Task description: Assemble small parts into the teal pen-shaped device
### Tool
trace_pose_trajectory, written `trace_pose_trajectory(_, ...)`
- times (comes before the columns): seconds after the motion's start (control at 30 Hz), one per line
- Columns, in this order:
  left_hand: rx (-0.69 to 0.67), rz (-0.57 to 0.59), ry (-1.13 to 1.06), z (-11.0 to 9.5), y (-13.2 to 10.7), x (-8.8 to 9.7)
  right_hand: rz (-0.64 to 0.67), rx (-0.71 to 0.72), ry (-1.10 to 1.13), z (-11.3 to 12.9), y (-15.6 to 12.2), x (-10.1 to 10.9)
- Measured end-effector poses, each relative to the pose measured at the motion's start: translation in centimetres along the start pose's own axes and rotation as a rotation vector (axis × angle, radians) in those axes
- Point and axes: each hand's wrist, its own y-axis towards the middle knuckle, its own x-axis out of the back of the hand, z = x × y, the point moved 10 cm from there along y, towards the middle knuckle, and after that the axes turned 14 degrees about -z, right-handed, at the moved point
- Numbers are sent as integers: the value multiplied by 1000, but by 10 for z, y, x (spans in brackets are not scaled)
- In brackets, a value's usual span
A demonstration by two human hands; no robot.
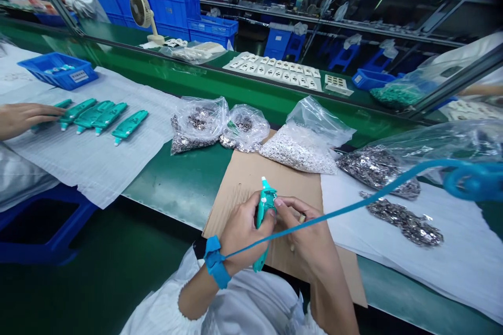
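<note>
My left hand (247, 230), with a blue wrist strap (216, 261) on its wrist, is closed around a teal plastic housing (268, 200). The housing has a white tip and stands tilted, its open, hollow end pointing away from me. At its opening, the thumb and index finger of my right hand (310, 230) are pinched together. Whatever lies between those fingertips is too small to make out. Small beige bits show by the curled fingers of that hand. Both hands are above a brown cardboard sheet (231, 188).
Bags of small metal parts (196, 128) and a bag of white pieces (298, 149) line the back. Loose metal parts (408, 222) lie right on white paper. A blue cord (353, 204) crosses my right forearm. At left, a co-worker's hand (31, 115) touches several teal housings (100, 115).
</note>
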Motion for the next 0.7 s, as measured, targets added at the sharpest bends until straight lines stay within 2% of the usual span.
trace_pose_trajectory(0.13, 41, -9, 10, 4, 5, 2, -14, 80, -86, 6, 0, -2)
trace_pose_trajectory(0.2, 61, -1, 42, 8, 8, 5, -56, 130, -200, 12, 1, 9)
trace_pose_trajectory(0.27, 62, 33, 78, 13, 10, 6, -153, 182, -378, 15, 5, 36)
trace_pose_trajectory(0.37, 8, 101, 149, 18, 12, 5, -344, 249, -665, 13, 19, 102)
trace_pose_trajectory(0.43, -73, 68, 209, 16, 16, 8, -489, 299, -856, 7, 31, 152)
trace_pose_trajectory(0.5, -155, -12, 264, 13, 20, 10, -578, 334, -1040, -4, 45, 190)
trace_pose_trajectory(0.6, -206, -107, 324, 12, 23, 9, -568, 358, -1135, -22, 67, 215)
trace_pose_trajectory(0.7, -268, -179, 413, 7, 25, 6, -569, 376, -1139, -25, 76, 215)
